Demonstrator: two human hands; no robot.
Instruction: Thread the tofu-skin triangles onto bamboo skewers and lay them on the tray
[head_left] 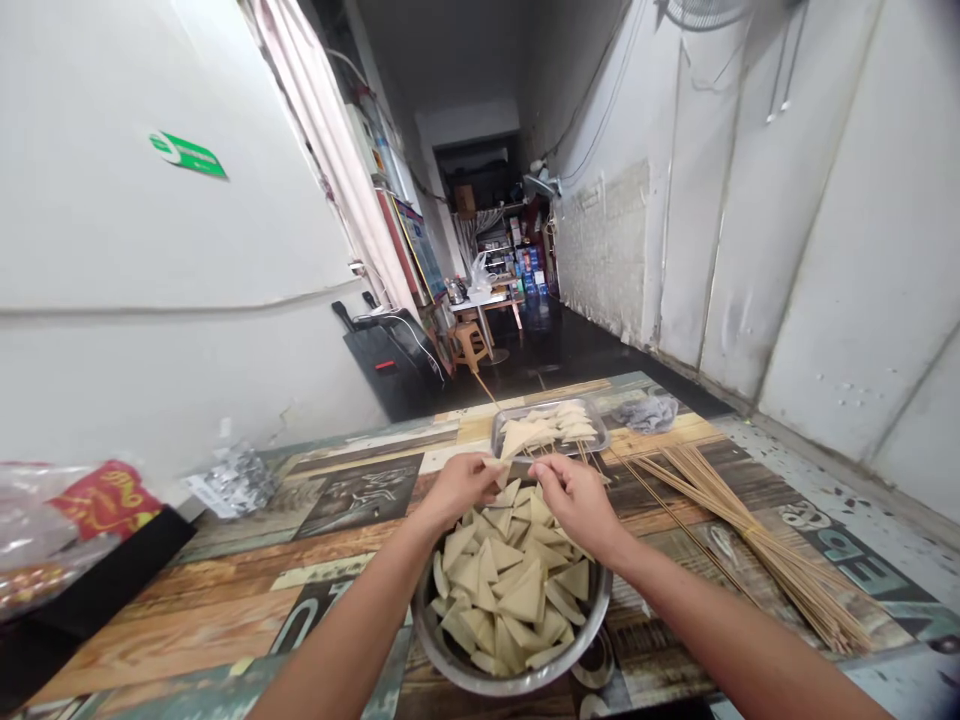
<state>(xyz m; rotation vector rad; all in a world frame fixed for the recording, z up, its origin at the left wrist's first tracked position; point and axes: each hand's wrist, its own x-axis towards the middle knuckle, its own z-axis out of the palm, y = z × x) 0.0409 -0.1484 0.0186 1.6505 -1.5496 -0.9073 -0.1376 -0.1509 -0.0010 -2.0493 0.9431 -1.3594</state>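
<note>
A metal bowl [502,686] heaped with pale triangular pieces [521,590] stands on the patterned table. Over its far edge, my left hand [466,488] is closed, pinching a pale triangular piece [495,466]. Close by on the right, my right hand [576,496] is closed too, thumb against fingers; what it holds is too small to make out. Just beyond both hands, a clear tray [604,438] holds triangular pieces on sticks. One larger pale triangle [523,436] shows at its near left, with a thin stick [487,392] pointing up and away.
A bundle of thin sticks [780,560] lies on the table [360,540] at the right. Behind it is a crumpled grey cloth [648,413]. To the left are a silvery plastic bag [236,480] and a black box [97,590] with red packaging. A stool [469,343] stands farther back.
</note>
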